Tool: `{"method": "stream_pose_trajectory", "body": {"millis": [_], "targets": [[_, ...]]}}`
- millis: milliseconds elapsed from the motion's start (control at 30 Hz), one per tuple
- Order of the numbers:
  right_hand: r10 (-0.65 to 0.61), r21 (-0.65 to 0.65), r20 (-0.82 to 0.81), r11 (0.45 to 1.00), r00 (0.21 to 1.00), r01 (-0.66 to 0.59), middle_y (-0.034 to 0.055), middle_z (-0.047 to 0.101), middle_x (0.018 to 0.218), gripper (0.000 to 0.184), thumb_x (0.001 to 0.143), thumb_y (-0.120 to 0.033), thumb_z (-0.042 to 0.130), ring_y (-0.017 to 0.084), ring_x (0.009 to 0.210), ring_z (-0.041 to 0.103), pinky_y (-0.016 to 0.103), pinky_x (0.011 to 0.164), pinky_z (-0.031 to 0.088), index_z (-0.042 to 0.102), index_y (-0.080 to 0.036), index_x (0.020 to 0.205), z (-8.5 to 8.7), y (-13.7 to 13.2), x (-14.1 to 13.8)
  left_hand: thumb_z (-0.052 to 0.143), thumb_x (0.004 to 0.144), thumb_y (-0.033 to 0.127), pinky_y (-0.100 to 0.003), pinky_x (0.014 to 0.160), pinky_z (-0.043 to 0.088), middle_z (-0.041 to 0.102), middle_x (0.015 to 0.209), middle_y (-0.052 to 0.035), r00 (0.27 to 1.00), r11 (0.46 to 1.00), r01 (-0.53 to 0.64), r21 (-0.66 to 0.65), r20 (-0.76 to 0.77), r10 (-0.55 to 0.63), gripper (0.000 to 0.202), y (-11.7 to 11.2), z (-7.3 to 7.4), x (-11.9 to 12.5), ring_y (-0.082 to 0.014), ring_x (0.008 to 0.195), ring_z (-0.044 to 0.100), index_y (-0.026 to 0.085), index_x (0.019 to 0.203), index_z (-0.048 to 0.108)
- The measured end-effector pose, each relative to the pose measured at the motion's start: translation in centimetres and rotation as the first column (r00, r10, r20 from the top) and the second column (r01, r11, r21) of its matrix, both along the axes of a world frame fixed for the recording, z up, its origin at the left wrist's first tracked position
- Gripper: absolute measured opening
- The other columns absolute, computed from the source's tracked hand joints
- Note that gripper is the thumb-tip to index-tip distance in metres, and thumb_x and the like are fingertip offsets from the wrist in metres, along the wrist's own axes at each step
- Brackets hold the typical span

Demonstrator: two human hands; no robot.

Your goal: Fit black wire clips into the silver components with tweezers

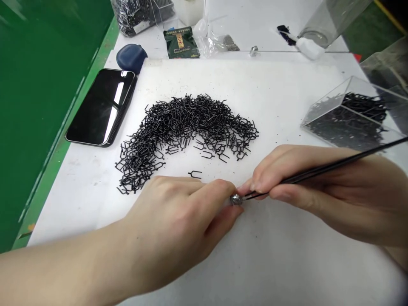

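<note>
Between the thumb and forefinger of my left hand (185, 212) is a small shiny metal piece (236, 199). My right hand (318, 187) is closed around black tweezers (306, 174), whose tips meet the metal piece. Whether the tips pinch anything there is too small to tell. Beyond my hands, a curved heap of small black forked parts (191, 114) is spread on the white work surface (280, 263). One loose forked part (194, 174) lies by itself just past my left knuckles.
A phone (102, 106) and a dark blue rounded object (131, 58) lie at the left. On the right, a clear box (347, 114) holds more black parts. Along the back are a green packet (181, 42), a bag of black parts (134, 17) and another small metal piece (253, 51).
</note>
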State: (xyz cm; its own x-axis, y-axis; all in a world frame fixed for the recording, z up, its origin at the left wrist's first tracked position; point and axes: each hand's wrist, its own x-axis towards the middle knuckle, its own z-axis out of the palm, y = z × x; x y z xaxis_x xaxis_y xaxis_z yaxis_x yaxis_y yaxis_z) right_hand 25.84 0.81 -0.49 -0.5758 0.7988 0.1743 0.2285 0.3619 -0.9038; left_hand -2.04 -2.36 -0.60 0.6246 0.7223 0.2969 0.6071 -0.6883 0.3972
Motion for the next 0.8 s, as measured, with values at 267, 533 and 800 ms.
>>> {"method": "stream_pose_trajectory", "body": {"millis": [267,533,800], "targets": [[0.000,-0.026,-0.005,1.000,1.000,0.000,-0.0026,0.092,0.101,0.010,0.108,-0.028,0.091,0.019,0.093,0.090,0.026,0.080,0.074,0.089,-0.037,0.109,-0.11,0.04,0.11,0.059,0.124,0.024,-0.039,0.051,0.047,0.074,0.068,0.0056,1.000,1.000,0.017,-0.014,-0.006,-0.017,0.034,-0.02,0.01,-0.03,-0.0157,0.052,0.070,0.014,0.104,0.084],[0.010,-0.023,-0.013,1.000,1.000,-0.010,-0.0013,0.093,0.106,0.012,0.108,-0.028,0.090,0.021,0.097,0.090,0.031,0.083,0.076,0.089,-0.039,0.114,-0.49,0.02,0.32,0.059,0.123,0.022,-0.039,0.051,0.045,0.069,0.067,0.0070,1.000,0.999,0.021,-0.039,-0.002,-0.022,0.032,0.09,-0.02,0.00,-0.0144,0.053,0.066,0.013,0.105,0.085],[-0.014,-0.049,-0.039,0.999,0.999,0.013,-0.0013,0.091,0.105,0.016,0.109,-0.026,0.088,0.022,0.096,0.089,0.031,0.080,0.075,0.089,-0.040,0.116,-0.52,-0.35,0.49,0.062,0.121,0.020,-0.039,0.050,0.044,0.068,0.067,0.0080,1.000,0.998,0.028,-0.062,0.003,-0.028,0.029,-0.03,-0.09,-0.09,-0.0137,0.052,0.066,0.014,0.105,0.085]]}}
